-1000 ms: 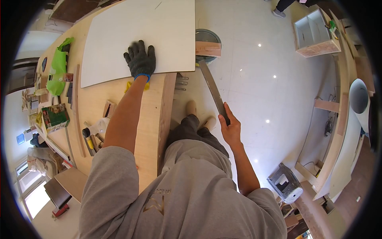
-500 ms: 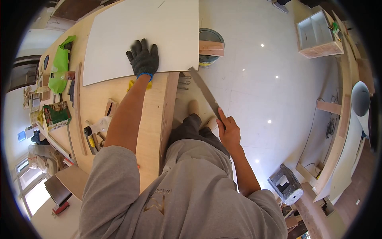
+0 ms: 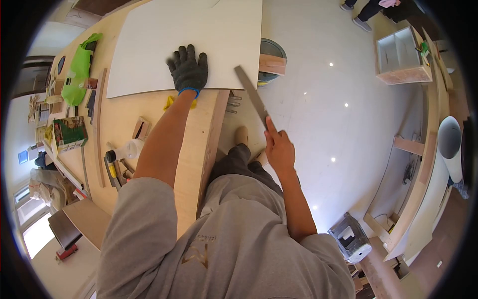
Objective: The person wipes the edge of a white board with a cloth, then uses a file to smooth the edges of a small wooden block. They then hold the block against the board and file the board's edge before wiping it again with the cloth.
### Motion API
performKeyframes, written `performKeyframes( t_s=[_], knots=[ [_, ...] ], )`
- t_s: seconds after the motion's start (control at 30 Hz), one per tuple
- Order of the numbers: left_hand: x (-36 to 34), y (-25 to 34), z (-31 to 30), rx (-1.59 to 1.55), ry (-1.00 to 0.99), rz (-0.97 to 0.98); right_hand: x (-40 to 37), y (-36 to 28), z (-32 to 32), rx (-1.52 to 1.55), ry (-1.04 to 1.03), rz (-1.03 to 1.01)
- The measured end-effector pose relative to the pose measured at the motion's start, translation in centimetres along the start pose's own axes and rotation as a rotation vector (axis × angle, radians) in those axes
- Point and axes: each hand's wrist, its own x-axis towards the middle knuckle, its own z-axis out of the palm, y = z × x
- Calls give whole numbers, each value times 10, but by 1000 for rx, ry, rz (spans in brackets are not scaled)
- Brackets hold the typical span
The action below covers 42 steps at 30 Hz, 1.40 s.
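Observation:
My left hand (image 3: 190, 71), in a dark work glove with a blue cuff, lies flat with fingers spread on a large white sheet (image 3: 144, 50). The sheet rests on a plywood workbench (image 3: 196, 144), close to its near edge. A long flat grey file (image 3: 252, 94) is held in my bare right hand (image 3: 280, 149), whose fingers wrap its handle while the index finger lies along it. The file slants up and left, and its tip overlaps the sheet's near right corner in this view. Something yellow (image 3: 169, 102) sticks out beneath my left wrist.
A round tub (image 3: 274, 46) with a wood offcut (image 3: 273, 64) across it stands right of the sheet. Left on the bench are a green bag (image 3: 74, 74), a box (image 3: 69, 132) and a clear bottle (image 3: 130, 149). A white cabinet (image 3: 398, 50) and another person's shoes (image 3: 362, 24) are farther off.
The file has moved up and left, so its tip now overlaps the sheet. My left hand stays spread on the sheet. More of the other person's legs shows at the top.

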Motion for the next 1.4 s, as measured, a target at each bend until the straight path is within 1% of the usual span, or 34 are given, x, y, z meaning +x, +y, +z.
performKeyframes(
  t_s=[0.1, 0.13, 0.17, 0.23, 0.3, 0.37, 0.43, 0.47, 0.5, 0.57, 0.63, 0.67, 0.7, 0.77, 0.83, 0.87, 0.93, 1.03, 1.13, 1.17, 1.23, 1.3, 1.37, 1.4],
  knots=[
    [0, 1, -6, -20, -1, 27, 37, 0, -2, 18, 5, 9],
    [0, -3, 5, -8, 94, 48, 45, 1, -6, 34, -4, 10],
    [0, -2, 2, -5, 65, 36, 52, 2, -10, 49, -5, 9],
    [1, 2, -5, 0, 1, 15, 32, 10, -14, 43, -5, -37],
    [1, -2, 7, 27, 56, 23, 5, 17, -22, 41, -54, -45],
    [1, -3, 14, 40, 71, 17, 2, 30, -20, 24, -35, -80],
    [1, -3, 10, 47, 48, 11, 20, 40, -15, 30, 14, -128],
    [1, -2, 5, 44, 21, 9, 41, 45, -10, 33, 53, -171],
    [2, 0, -1, 41, -6, 7, 66, 43, -12, 28, 26, -161],
    [2, 2, -7, 27, -41, 0, 113, 43, -14, 0, 35, -168],
    [2, 3, -10, 5, -62, -6, 120, 35, -27, -25, -16, -148],
    [4, 4, -9, -3, -34, 1, 126, 33, -32, -39, -38, -138],
    [2, 3, -6, -11, -9, 3, 115, 34, -34, -42, -72, -133],
    [1, -1, 1, 1, 20, 0, 66, 42, -36, -52, -165, -132],
    [0, -1, 3, 45, 32, 11, 47, 44, -36, -50, -195, -133],
    [0, 0, -1, 42, 6, 3, 44, 46, -35, -46, -204, -127],
    [1, 4, -12, 33, -43, -2, 77, 50, -23, -38, -127, -171],
    [0, 1, 0, 29, 2, -8, 157, 44, -16, -83, -65, -212],
    [0, 2, -4, -4, -21, -13, 194, 37, -14, 44, 43, -273],
    [3, 3, -4, -2, -6, -4, 190, 32, -18, 96, 35, -199],
    [-1, 0, 0, 5, 11, -11, 158, 24, -32, 192, -4, -58],
    [0, -1, -3, 45, -25, -2, 126, 41, -36, 468, -250, 203],
    [0, 6, -10, 93, -64, 16, 99, 42, -48, 708, -308, 312],
    [-1, 12, -14, 120, -84, 20, 92, 44, -51, 721, -279, 322]
  ],
)
